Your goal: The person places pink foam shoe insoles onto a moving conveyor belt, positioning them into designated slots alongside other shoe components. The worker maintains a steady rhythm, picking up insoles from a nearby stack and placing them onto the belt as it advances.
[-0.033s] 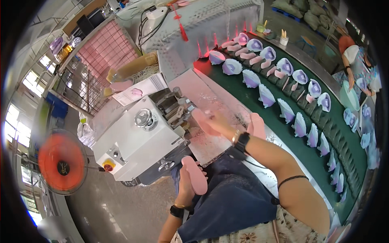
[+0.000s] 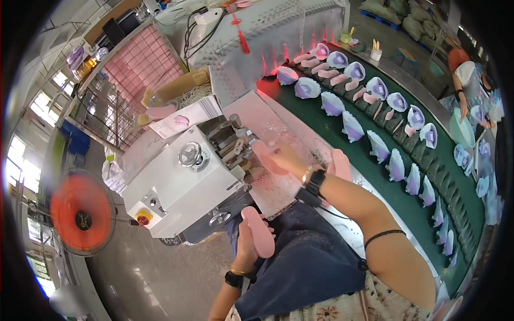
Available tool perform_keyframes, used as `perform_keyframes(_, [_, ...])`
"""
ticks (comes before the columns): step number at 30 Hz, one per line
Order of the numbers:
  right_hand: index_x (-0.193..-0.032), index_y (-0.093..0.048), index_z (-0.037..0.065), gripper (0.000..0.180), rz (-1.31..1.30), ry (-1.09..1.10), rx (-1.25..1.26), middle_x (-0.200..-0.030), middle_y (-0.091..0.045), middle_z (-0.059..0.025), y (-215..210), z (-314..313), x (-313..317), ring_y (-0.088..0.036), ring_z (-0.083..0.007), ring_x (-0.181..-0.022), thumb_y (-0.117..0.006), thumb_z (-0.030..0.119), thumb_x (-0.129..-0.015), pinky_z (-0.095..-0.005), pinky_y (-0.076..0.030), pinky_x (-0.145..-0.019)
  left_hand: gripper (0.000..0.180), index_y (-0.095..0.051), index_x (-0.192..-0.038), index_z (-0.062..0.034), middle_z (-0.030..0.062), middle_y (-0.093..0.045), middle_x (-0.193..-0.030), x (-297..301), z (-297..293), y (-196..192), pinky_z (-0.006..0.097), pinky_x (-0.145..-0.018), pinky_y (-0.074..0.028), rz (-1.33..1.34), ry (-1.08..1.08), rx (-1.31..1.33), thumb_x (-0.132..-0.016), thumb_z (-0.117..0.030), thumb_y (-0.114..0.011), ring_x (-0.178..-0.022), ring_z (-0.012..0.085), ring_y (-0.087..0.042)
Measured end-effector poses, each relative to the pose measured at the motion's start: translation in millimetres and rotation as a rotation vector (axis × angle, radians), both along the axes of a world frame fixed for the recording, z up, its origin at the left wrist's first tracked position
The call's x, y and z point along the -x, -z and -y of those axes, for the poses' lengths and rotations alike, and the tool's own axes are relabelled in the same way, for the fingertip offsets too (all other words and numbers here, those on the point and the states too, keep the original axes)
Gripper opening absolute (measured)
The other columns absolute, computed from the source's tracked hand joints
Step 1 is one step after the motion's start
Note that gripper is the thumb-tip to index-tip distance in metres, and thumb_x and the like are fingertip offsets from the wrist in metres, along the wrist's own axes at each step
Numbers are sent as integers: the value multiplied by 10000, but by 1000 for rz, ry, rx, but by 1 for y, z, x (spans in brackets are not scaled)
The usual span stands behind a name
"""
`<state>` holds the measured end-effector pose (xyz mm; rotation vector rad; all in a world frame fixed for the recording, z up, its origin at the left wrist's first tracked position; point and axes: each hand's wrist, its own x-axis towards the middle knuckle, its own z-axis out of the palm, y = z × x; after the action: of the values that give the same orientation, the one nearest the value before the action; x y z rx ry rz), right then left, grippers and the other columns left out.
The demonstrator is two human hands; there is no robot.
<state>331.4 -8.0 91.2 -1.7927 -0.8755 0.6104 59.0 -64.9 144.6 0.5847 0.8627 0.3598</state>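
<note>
My left hand [image 2: 247, 243] is closed around a pink shoe sole [image 2: 259, 233], low in front of the machine and above my dark apron. The sole is tilted, its broad face toward me. With my right hand [image 2: 288, 160] I grip a second pink sole [image 2: 265, 156] against the working head of a white machine [image 2: 184, 176]; my fingers are partly hidden. Pink dust lies on the board [image 2: 273, 188] under that hand. Another pink sole [image 2: 339, 165] rests beyond my right wrist, beside the green conveyor belt [image 2: 300, 115].
Rows of purple-and-white shoe uppers [image 2: 352, 126] and pink soles stand along the belt. An orange-bladed fan [image 2: 83, 214] is at the left. Behind the machine are a printed sheet [image 2: 184, 119] and a wire rack [image 2: 136, 69]. A person [image 2: 471, 91] works across the belt.
My right wrist has shifted slightly up and to the left, with the sole still at the machine. My left hand keeps its place.
</note>
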Motion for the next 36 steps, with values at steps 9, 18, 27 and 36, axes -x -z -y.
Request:
perform_keyframes(9, [-1010, -545, -28, 306, 555, -66, -33, -996, -615, -236, -36, -18, -23, -606, -388, -905, -614, 189, -806, -459, -465, -741, 514, -480, -1234, 15, 121, -576, -1001, 27, 4, 8, 410, -705, -564, -126, 66, -23, -982, -414, -350, -859, 277, -651])
perform_keyframes(18, [-727, -691, 59, 332, 317, -90, 114, -840, -669, -196, 26, -80, -21, -640, -334, -827, -516, 307, -862, -451, -489, -702, 459, -468, -1235, 12, 175, -636, -1003, 60, 8, 28, 386, -770, -543, -116, -88, -14, -959, -352, -512, -908, 300, -654])
perform_keyframes(27, [-1026, -574, 19, 217, -256, 432, -349, -806, -644, -146, 3, -1, -135, -676, -292, -665, -567, 188, -889, -368, -521, -512, 452, -515, -1105, -14, 118, -623, -810, 18, 20, 9, 339, -624, -530, -258, -7, -118, -966, -439, -452, -701, 232, -633])
perform_keyframes(36, [-1094, -473, 46, 351, 161, 1178, 50, -779, -602, -116, 49, 378, -339, -652, -251, -579, -620, 24, -776, -381, -542, -441, 361, -527, -1100, -40, 103, -608, -769, -14, 14, 41, 368, -635, -537, -3, 179, 144, -929, -356, -491, -682, 250, -625])
